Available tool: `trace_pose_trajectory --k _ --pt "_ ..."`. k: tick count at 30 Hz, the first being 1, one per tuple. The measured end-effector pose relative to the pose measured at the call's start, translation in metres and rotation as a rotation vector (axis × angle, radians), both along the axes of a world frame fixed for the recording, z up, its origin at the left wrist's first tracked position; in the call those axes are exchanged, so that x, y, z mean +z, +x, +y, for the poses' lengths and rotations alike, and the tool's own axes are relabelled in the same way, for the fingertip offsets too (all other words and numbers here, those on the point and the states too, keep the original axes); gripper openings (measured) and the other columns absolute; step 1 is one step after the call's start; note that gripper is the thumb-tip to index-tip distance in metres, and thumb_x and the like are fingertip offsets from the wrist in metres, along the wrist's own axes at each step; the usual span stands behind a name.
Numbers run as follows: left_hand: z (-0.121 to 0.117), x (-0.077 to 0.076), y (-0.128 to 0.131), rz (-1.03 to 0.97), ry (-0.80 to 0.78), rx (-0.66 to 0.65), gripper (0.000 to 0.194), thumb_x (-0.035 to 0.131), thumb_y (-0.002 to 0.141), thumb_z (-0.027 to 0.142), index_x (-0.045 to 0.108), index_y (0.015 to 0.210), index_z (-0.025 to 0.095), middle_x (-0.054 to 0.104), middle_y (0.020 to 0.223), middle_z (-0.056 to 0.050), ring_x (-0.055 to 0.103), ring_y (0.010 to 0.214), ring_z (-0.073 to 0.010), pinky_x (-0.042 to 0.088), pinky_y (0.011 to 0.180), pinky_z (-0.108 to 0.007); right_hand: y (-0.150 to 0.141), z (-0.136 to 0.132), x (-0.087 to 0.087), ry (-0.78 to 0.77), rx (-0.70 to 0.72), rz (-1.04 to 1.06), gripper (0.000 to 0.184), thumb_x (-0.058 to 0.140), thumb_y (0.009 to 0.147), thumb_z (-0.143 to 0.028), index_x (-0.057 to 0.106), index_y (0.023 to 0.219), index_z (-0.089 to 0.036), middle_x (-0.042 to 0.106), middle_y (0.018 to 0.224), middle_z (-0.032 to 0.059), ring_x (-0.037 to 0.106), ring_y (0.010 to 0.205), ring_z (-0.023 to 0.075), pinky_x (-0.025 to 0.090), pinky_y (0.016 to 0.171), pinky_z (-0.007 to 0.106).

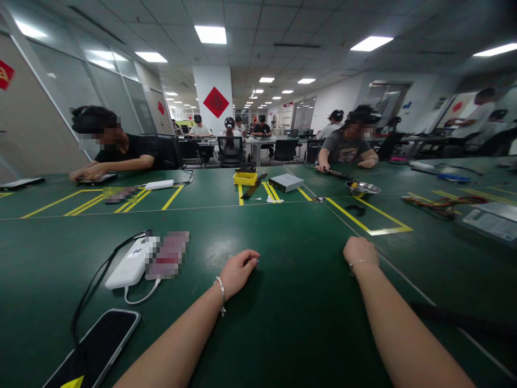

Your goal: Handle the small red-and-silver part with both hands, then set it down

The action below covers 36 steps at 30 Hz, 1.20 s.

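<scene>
My left hand (pixel 239 274) rests over the green table (pixel 299 296) near the middle, its fingers curled and the thumb close to the index finger. A tiny bright spot shows by the thumb tip, too small to name. To the right, my right hand (pixel 361 252) is closed with its knuckles up, and its fingertips are hidden beneath it. Both wrists wear thin bracelets. Left of my left hand lie a blurred-out phone-like slab (pixel 168 256), a white power bank (pixel 132 263) joined by a white cable, and a dark-screened phone (pixel 97 350).
Across the table are a yellow bin (pixel 245 178), a grey metal box (pixel 286 182), a metal bowl (pixel 365 188) and a dark flat strip (pixel 254 186). A power supply unit (pixel 493 222) with coloured wires (pixel 444 202) sits at right. Two people work opposite.
</scene>
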State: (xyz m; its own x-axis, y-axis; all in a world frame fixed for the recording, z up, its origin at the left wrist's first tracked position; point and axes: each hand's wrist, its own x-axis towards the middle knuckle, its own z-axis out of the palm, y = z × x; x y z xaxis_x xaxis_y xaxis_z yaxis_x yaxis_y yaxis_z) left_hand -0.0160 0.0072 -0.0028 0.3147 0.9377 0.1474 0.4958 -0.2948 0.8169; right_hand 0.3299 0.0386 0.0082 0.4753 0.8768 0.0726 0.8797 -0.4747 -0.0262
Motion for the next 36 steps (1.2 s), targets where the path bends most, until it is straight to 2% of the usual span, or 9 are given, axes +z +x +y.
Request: trace_pose_trajectory --k 4,7,12,15,17,23,28,31,36 --pt "-0.001 0.0 -0.002 -0.025 0.004 0.015 0.026 0.038 0.078 0.033 0.055 0.095 0.022 0.06 0.077 0.001 0.055 0.073 -0.0129 0.041 0.069 -0.025 -0.007 0.003 0.002 0.086 0.116 0.076 0.026 0.039 0.073 -0.016 0.062 0.086 -0.013 0.058 0.088 0.0143 0.055 0.08 0.0226 0.042 0.065 0.033" --pt "-0.002 0.0 -0.003 -0.048 -0.008 0.026 0.026 0.038 0.077 0.032 0.055 0.095 0.021 0.06 0.078 0.001 0.055 0.074 -0.0127 0.041 0.07 -0.025 -0.027 0.01 -0.002 0.215 0.238 0.281 0.021 0.045 0.071 -0.023 0.062 0.084 -0.018 0.06 0.087 0.0075 0.055 0.076 0.0176 0.042 0.068 0.03" --pt "-0.001 -0.002 -0.003 -0.077 -0.012 0.044 0.025 0.039 0.077 0.031 0.054 0.094 0.021 0.06 0.08 0.0 0.054 0.074 -0.0123 0.041 0.07 -0.024 -0.083 0.014 -0.011 0.26 0.329 1.059 0.018 0.051 0.069 -0.026 0.061 0.081 -0.017 0.061 0.073 0.0039 0.056 0.065 0.0125 0.045 0.066 0.027" --pt "-0.001 -0.004 -0.001 -0.058 0.001 0.041 0.024 0.042 0.076 0.034 0.055 0.092 0.022 0.059 0.079 0.001 0.054 0.073 -0.0127 0.041 0.068 -0.024 -0.108 0.006 -0.012 0.212 0.392 1.489 0.017 0.059 0.064 -0.021 0.062 0.08 -0.015 0.061 0.083 0.0064 0.056 0.073 0.0125 0.046 0.072 0.027" --pt "-0.001 -0.005 0.0 -0.052 0.01 0.033 0.023 0.043 0.076 0.034 0.056 0.091 0.022 0.06 0.08 0.001 0.054 0.074 -0.0128 0.041 0.068 -0.024 -0.117 0.0 -0.009 0.193 0.442 1.631 0.023 0.064 0.059 -0.017 0.062 0.081 -0.016 0.061 0.088 0.0061 0.056 0.078 0.0128 0.045 0.075 0.027" --pt "0.009 0.0 0.014 -0.068 -0.094 0.058 0.023 0.042 0.076 0.031 0.057 0.09 0.021 0.06 0.071 0.002 0.053 0.065 -0.0116 0.04 0.06 -0.022 -0.131 -0.009 -0.006 0.11 0.486 1.797 0.021 0.063 0.064 -0.023 0.059 0.083 -0.016 0.061 0.083 0.0054 0.054 0.063 0.009 0.046 0.064 0.027" --pt "0.016 0.012 0.039 -0.322 -0.269 0.031 0.024 0.042 0.075 0.028 0.057 0.089 0.016 0.058 0.069 0.0 0.049 0.056 -0.0081 0.038 0.054 -0.02 -0.14 -0.012 -0.006 0.114 0.432 1.858 0.016 0.061 0.067 -0.026 0.057 0.078 -0.015 0.061 0.071 0.0031 0.051 0.055 0.0074 0.043 0.054 0.022" --pt "0.013 0.013 0.048 -0.457 -0.312 0.056 0.024 0.045 0.074 0.028 0.056 0.091 0.015 0.059 0.074 -0.002 0.048 0.057 -0.0072 0.037 0.052 -0.019 -0.144 -0.015 -0.005 0.107 0.412 1.905 0.016 0.064 0.063 -0.023 0.057 0.076 -0.015 0.06 0.07 0.0016 0.052 0.057 0.0068 0.043 0.057 0.022" --pt "0.004 0.01 0.043 -0.509 -0.327 -0.046 0.026 0.051 0.071 0.025 0.055 0.095 0.016 0.059 0.077 -0.001 0.048 0.059 -0.007 0.033 0.048 -0.017 -0.148 -0.019 -0.005 0.028 0.456 1.974 0.025 0.068 0.056 -0.013 0.057 0.078 -0.014 0.06 0.075 0.0015 0.054 0.063 0.007 0.043 0.064 0.022"
